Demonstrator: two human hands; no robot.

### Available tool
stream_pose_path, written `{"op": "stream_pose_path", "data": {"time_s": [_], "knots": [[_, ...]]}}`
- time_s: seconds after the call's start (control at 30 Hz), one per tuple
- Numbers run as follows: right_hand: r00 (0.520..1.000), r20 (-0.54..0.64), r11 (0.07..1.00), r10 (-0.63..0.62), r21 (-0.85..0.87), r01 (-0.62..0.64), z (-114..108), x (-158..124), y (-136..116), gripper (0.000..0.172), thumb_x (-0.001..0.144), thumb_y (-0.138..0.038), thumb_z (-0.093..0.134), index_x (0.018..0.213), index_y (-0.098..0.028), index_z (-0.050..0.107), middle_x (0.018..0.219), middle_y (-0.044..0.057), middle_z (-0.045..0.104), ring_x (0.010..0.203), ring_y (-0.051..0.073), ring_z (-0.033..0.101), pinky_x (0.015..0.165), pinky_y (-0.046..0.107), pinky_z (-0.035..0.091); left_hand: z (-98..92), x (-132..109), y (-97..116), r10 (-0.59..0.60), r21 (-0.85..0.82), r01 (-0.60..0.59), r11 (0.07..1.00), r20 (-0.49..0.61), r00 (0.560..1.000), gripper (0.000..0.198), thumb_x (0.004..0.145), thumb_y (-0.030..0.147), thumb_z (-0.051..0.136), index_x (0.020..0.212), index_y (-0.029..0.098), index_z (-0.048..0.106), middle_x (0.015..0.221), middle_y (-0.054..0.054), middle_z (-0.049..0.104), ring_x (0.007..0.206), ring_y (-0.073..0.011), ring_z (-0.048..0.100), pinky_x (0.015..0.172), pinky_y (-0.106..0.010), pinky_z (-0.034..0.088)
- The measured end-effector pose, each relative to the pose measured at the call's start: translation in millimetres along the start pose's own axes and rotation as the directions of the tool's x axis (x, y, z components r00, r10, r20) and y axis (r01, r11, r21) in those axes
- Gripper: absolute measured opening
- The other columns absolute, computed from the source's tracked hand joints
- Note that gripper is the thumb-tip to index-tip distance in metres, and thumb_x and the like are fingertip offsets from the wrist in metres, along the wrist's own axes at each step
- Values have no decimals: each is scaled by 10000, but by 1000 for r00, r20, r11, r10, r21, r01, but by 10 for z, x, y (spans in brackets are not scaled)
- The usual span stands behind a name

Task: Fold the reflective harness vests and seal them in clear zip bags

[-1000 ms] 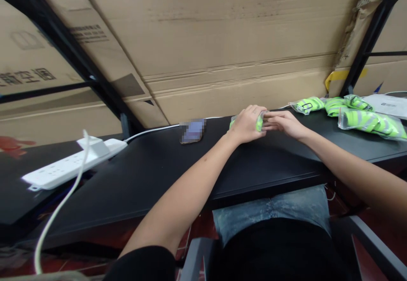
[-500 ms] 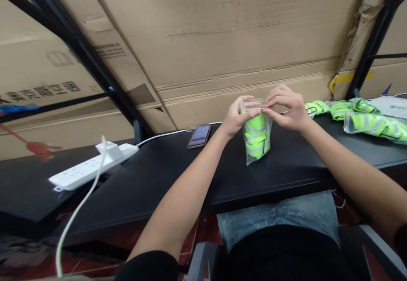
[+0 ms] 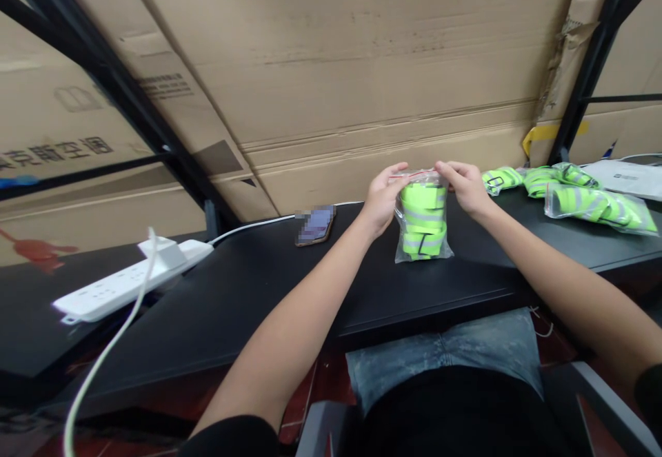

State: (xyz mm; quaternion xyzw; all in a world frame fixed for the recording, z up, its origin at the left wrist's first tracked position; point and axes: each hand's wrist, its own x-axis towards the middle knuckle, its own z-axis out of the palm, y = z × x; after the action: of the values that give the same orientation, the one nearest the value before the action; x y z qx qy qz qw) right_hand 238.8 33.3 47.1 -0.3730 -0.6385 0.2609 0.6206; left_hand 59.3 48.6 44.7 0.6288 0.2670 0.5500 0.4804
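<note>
A clear zip bag (image 3: 424,226) with a red line along its top holds a folded neon-green reflective strap (image 3: 423,216) with grey stripes and a dark buckle. My left hand (image 3: 383,198) pinches the bag's upper left corner, thumb along the top edge. At the upper right corner, my right hand (image 3: 463,187) grips the same edge between thumb and fingers. The bag hangs upright between both hands, just above or touching the black table (image 3: 289,291); I cannot tell which.
To the right lie several green reflective straps, one in a clear bag (image 3: 600,207), beside a white packet (image 3: 628,178). A phone (image 3: 315,225) lies left of my hands. Further left are a white power strip (image 3: 129,281) and its cable. Cardboard (image 3: 362,64) backs the table.
My right hand has moved from the middle of the bag's top to its right corner. The bag now spreads flat and faces me, its top stretched between both hands. The view has shifted slightly.
</note>
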Motion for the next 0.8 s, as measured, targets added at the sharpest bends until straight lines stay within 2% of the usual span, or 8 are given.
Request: {"op": "stream_pose_path", "data": {"time_s": [0.1, 0.2, 0.27, 0.43, 0.63, 0.8], "knots": [[998, 22, 997, -51, 50, 50, -25, -18, 24, 495, 766, -667, 659, 612, -205, 574, 596, -11, 525, 606, 134, 507, 618, 290, 448, 2, 10, -46, -19, -71, 11, 997, -114, 993, 278, 804, 231, 691, 1057, 165, 594, 985, -75, 733, 947, -209, 707, 903, -380, 546], [988, 88, 990, -129, 74, 123, -41, -39, 12, 394, 750, -579, 731, 689, -196, 660, 687, 9, 637, 663, 142, 554, 673, 303, 471, 18, 0, -52, -30, -145, 2, 989, -191, 981, 217, 767, 171, 718, 956, 160, 611, 857, -43, 726, 799, -168, 703, 818, -324, 554], [984, 120, 990, -135, 65, 127, -59, -39, 13, 340, 739, -528, 760, 744, -194, 697, 742, 19, 680, 694, 148, 579, 702, 315, 487, 18, -7, -33, -45, -179, 6, 984, -216, 975, 215, 754, 134, 721, 940, 161, 616, 830, -42, 727, 760, -162, 699, 787, -313, 555], [987, 149, 998, -65, 34, 61, -138, 27, 70, 309, 703, -487, 798, 740, -194, 708, 716, 23, 686, 684, 152, 594, 705, 338, 506, -33, 16, 14, -59, -225, -2, 974, -265, 962, 299, 708, 89, 762, 966, 157, 628, 820, -58, 738, 755, -186, 711, 796, -344, 563], [975, 209, 993, 75, 74, -92, -259, 76, 85, 307, 703, -461, 802, 750, -175, 701, 716, 33, 676, 632, 133, 595, 657, 321, 516, -61, 32, 30, -67, -307, -12, 952, -245, 967, 298, 693, 82, 774, 959, 146, 656, 819, -60, 753, 760, -181, 721, 808, -342, 572], [969, 233, 985, 82, 129, -114, -317, 76, 122, 271, 674, -409, 811, 755, -178, 696, 686, 12, 659, 603, 125, 593, 627, 306, 509, -57, 15, 33, -92, -333, 2, 943, -256, 962, 257, 702, 85, 771, 926, 146, 662, 832, -72, 765, 806, -187, 733, 876, -361, 563]]}}
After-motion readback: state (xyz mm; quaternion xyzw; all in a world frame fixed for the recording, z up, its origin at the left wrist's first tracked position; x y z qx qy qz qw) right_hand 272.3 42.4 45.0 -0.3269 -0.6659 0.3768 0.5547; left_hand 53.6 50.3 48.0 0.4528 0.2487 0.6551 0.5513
